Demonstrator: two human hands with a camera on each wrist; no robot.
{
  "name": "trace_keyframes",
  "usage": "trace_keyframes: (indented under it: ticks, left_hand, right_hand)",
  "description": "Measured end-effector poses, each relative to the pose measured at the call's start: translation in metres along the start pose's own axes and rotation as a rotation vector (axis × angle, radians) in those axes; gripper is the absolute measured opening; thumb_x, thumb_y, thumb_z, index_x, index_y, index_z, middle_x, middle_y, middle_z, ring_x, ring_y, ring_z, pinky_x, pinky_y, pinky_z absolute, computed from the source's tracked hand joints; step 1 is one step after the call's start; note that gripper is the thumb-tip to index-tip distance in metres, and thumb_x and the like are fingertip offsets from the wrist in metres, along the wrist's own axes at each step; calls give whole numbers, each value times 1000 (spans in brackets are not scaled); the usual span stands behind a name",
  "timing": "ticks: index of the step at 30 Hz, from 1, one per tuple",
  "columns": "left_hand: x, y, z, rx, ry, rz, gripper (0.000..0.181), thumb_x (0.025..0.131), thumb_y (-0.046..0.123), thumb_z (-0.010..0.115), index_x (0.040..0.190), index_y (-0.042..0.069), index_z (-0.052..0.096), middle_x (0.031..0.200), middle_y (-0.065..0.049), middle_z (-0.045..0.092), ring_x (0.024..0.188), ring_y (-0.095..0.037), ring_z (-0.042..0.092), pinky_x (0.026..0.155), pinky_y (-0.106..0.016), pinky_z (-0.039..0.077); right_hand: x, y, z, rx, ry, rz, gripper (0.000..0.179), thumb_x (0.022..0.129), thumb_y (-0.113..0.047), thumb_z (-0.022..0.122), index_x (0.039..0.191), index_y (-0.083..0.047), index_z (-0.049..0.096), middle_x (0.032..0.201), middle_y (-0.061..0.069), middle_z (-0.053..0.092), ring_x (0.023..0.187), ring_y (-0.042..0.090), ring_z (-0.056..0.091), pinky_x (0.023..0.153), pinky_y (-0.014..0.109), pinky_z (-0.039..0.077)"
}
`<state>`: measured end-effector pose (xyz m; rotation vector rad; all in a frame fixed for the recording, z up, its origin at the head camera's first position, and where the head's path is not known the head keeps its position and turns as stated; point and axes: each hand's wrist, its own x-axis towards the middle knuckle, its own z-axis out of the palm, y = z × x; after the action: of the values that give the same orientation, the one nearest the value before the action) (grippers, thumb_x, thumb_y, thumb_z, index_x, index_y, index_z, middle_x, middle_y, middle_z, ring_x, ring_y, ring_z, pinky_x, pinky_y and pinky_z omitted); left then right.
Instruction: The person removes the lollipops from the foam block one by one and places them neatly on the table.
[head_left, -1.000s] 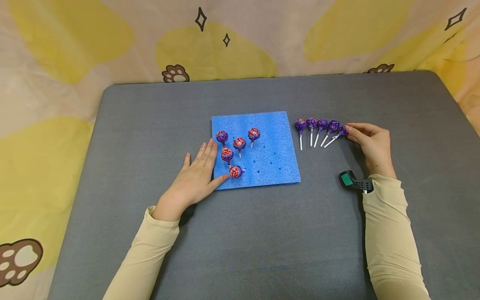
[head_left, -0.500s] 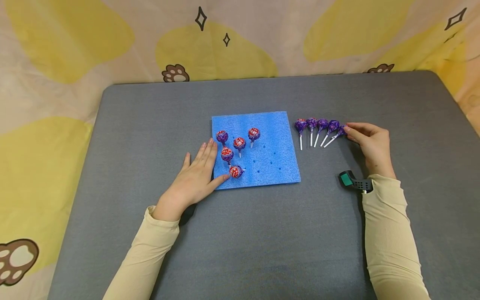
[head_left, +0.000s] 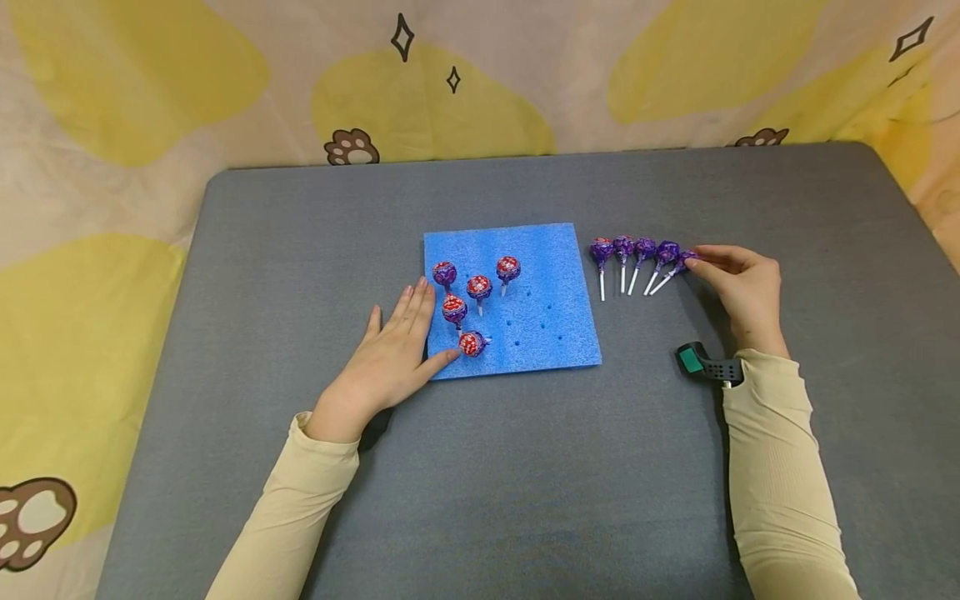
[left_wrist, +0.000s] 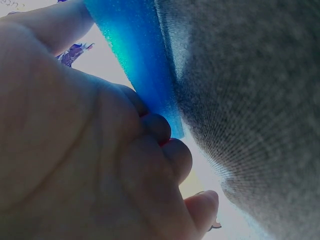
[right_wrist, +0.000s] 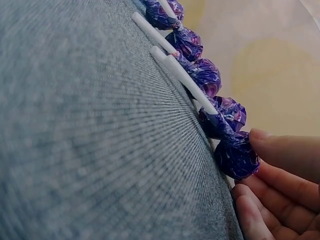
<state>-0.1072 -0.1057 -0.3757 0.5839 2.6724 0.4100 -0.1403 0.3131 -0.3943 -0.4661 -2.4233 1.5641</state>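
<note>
My left hand lies with straight fingers along the left edge of a blue foam board, its thumb over the near left corner. In the left wrist view the fingertips touch the board's side. Several lollipops in purple and red wrappers, such as one lollipop, stand in the board's left half; the nearest one leans. To the right of the board, my right hand pinches the wrapped head of the rightmost lollipop in a row on the table. Its white stick points toward the near left.
The other lollipops of the row lie side by side, heads away from me, close to the board's right edge. Small holes show in the board's right half. Beneath everything is a grey table, with a patterned cloth behind it.
My right hand has shifted slightly left, bringing the pinched lollipop a little closer to its neighbour, whose stick has turned slightly. The left hand and the board stay where they were.
</note>
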Motion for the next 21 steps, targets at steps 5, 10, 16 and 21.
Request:
trace_keyframes:
  ticks: [5, 10, 16, 21]
  left_hand:
    - [0, 1, 0, -3, 1, 0, 88, 94, 56, 43, 151, 5, -2, 157, -10, -7, 143, -25, -6, 109, -58, -1]
    - [-1, 1, -1, 0, 0, 1, 88, 94, 56, 43, 151, 6, -2, 157, -10, -7, 143, -25, -6, 109, -58, -1]
    - [-1, 1, -1, 0, 1, -1, 87, 94, 56, 42, 151, 6, -2, 157, -9, -8, 143, -25, -7, 109, -58, -1]
    - [-1, 1, 0, 3, 5, -1, 88, 94, 56, 42, 151, 6, -3, 157, -9, -8, 143, -24, -7, 109, -58, -1]
  right_hand:
    - [-1, -1, 0, 94, 21, -4, 27, 78, -8, 77, 103, 2, 71, 78, -17, 68, 75, 2, 62, 64, 14, 45]
    - [-1, -1, 0, 142, 31, 9, 25, 77, -8, 78, 100, 0, 72, 77, -14, 69, 75, 3, 62, 64, 14, 45]
    - [-1, -2, 1, 232, 44, 10, 25, 76, -3, 78, 99, 4, 71, 77, -11, 70, 74, 4, 64, 64, 13, 47]
    - [1, -3, 1, 335, 99, 0, 20, 74, 3, 77, 94, 3, 73, 74, -7, 70, 71, 5, 65, 64, 14, 48]
